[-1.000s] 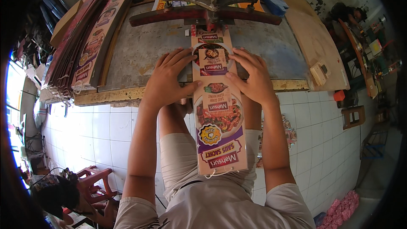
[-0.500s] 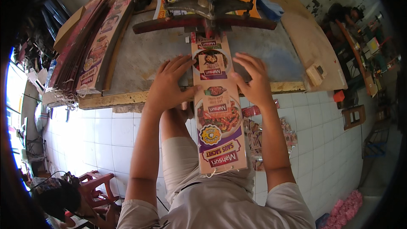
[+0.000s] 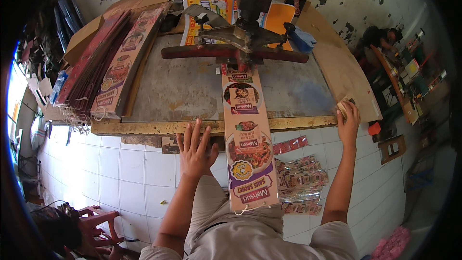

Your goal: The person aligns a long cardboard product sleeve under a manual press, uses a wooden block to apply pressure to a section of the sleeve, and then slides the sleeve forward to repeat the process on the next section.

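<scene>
**Two Hands, One Long Strip**

One long printed card strip lies in the middle of the picture. It runs from under the metal press at the top, across the grey work table, and hangs over the table's front edge down onto the person's lap. It has bright food pictures on it.

The left hand is in the middle of the picture, just left of the strip. Its five fingers are spread wide and flat. It holds nothing. It sits near the table's front edge, just beside the strip, and I cannot tell if it touches it.

The right hand is far out at the right side, at the corner of the table. Its fingers curl on one small tan block. I cannot tell how tight it holds.

One stack of the same long strips lies in the upper left, leaning along the table. There are too many to count.

One pile of small sachet packs lies on the white tile floor, lower right of the strip.

One red stool stands in the lower left. One small wooden stool stands at the right. One other person sits far off in the upper right.
</scene>
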`<state>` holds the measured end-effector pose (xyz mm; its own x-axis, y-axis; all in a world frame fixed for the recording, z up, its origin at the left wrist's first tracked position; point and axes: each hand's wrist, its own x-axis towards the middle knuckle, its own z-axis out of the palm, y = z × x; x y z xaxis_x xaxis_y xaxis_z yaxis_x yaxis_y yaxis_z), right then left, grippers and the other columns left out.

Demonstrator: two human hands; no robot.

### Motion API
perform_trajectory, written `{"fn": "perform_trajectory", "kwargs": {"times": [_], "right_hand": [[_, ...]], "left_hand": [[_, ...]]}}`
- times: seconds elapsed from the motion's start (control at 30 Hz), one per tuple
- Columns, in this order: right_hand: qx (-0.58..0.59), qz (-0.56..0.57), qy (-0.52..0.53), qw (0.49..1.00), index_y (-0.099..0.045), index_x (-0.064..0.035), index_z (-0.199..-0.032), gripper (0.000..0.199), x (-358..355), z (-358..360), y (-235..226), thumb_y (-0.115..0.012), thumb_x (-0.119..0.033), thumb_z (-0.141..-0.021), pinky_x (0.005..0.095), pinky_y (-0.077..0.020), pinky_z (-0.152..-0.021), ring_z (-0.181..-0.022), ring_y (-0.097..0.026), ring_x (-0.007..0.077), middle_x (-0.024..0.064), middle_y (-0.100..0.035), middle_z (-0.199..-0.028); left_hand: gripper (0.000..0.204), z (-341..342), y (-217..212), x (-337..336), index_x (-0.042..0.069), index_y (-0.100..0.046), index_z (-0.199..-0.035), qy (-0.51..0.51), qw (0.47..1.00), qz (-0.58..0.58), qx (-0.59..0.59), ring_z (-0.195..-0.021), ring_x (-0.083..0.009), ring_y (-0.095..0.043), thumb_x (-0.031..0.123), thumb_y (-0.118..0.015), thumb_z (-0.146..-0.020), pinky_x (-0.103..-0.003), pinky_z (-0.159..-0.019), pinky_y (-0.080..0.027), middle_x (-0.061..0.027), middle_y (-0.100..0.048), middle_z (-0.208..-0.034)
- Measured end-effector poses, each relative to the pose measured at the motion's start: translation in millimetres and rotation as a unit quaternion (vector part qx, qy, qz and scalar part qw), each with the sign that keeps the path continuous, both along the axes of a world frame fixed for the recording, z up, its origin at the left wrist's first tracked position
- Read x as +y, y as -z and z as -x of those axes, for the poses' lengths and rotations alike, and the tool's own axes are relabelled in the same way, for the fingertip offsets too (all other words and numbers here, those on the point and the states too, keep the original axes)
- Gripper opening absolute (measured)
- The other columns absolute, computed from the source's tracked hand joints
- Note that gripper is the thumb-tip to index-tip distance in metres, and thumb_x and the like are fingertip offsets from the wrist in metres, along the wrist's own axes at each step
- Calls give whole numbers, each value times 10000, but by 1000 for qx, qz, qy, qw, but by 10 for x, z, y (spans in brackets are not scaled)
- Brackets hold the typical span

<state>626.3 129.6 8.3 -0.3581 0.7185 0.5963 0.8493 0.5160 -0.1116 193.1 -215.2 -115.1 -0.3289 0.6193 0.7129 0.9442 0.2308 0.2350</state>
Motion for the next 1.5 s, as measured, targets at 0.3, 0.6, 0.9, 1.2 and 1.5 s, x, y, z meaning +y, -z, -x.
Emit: {"fn": "perform_trajectory", "kwargs": {"times": [0.3, 0.6, 0.9, 1.2, 1.5], "right_hand": [[83, 35, 12, 996, -699, -90, -1430, 363, 161, -88, -8, -755, -150, -1077, 524, -520, -1141, -1379, -635, 405, 171, -681, -1447], [120, 47, -277, 952, -769, -133, -1369, 492, -1273, 1100, -373, -901, -85, -897, 491, -520, -1157, -1373, -654, 340, 108, -710, -1454], [61, 132, -463, 874, -742, -97, -1361, 425, -1708, 1747, -377, -863, -225, -975, 510, -473, -1194, -1374, -646, 327, 94, -703, -1463], [86, 83, -154, 981, -720, -38, -1441, 550, -109, 1029, -59, -838, -371, -1019, 519, -462, -1204, -1423, -619, 407, 168, -687, -1506], [33, 204, -179, 962, -786, -69, -1371, 509, 75, 957, -249, -862, -400, -991, 460, -524, -1146, -1349, -673, 344, 127, -718, -1437]], "left_hand": [[574, 61, 117, 53, 213, -693, -1533, 1, 999, -10, 37, -1649, -338, -420, 328, -787, -979, -585, -1386, -162, -56, -551, -1736], [560, 47, 225, 95, 166, -698, -1488, 9, 998, -54, 13, -1633, -383, -424, 283, -803, -951, -596, -1388, -153, -93, -579, -1702], [560, 116, 243, 7, 153, -662, -1514, 10, 1000, -19, 11, -1649, -397, -399, 274, -794, -984, -643, -1388, -70, -113, -559, -1720], [596, 85, 341, 98, 149, -636, -1513, 7, 999, -49, 17, -1663, -414, -367, 247, -806, -951, -659, -1390, -24, -122, -575, -1690], [654, 82, 385, 74, 124, -609, -1535, 10, 999, -47, 7, -1664, -453, -344, 270, -799, -927, -680, -1383, -20, -145, -546, -1711]]}}
